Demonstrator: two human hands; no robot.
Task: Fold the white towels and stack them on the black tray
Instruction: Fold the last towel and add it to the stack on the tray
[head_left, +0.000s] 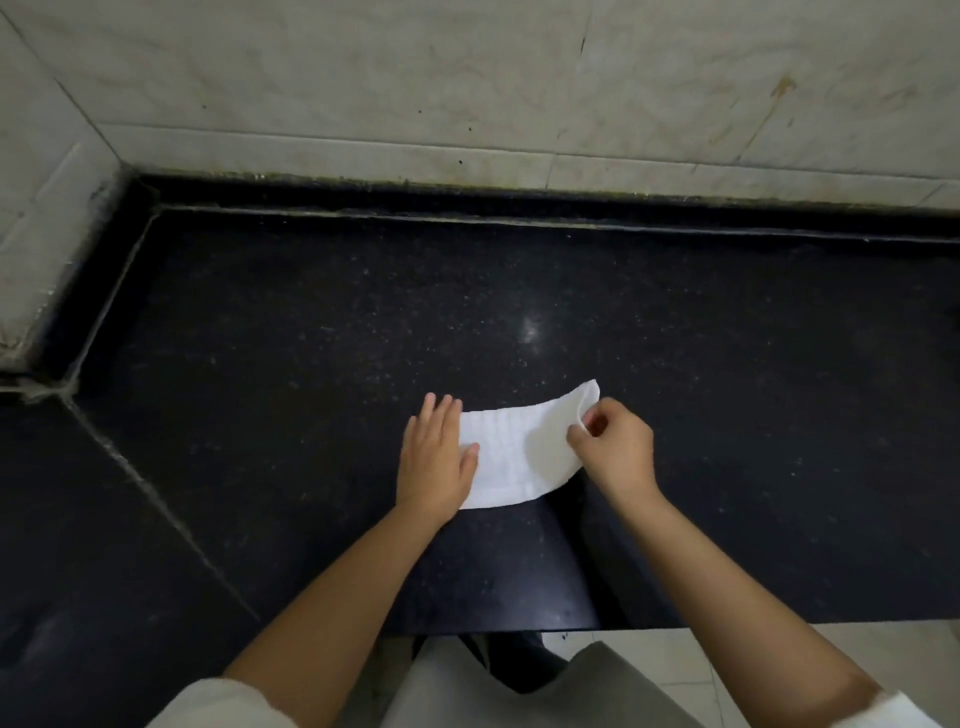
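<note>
Pinning white towel (511, 452) on black counter (311, 364), tiled wall (467, 78) behind

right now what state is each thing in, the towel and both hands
towel: lying on the black counter, partly folded, right end lifted and curling over
left hand: open, flat, palm down, pressing the towel's left end
right hand: pinching the towel's raised right edge between thumb and fingers
black tray: not in view
</note>
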